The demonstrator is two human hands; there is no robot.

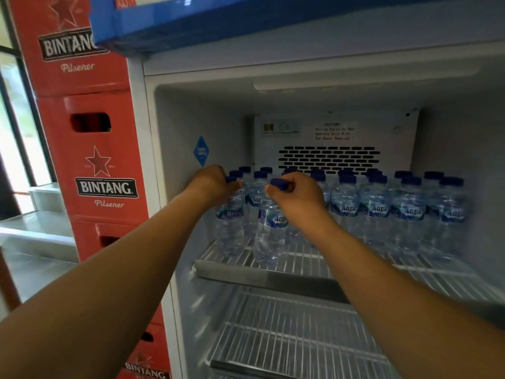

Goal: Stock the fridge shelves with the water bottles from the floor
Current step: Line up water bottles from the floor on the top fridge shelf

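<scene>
Both my arms reach into the open fridge. My left hand (211, 181) grips the neck and blue cap of a clear water bottle (229, 231) standing at the left end of the top wire shelf (300, 258). My right hand (295, 195) grips the top of a second water bottle (269, 236), which stands near the shelf's front edge just right of the first. Several more blue-capped bottles (374, 212) stand in rows behind and to the right.
A lower wire shelf (287, 337) lies bare below. Stacked red beer crates (93, 149) stand tight against the fridge's left wall. The vent panel (328, 160) is at the back. A bright doorway and floor show at far left.
</scene>
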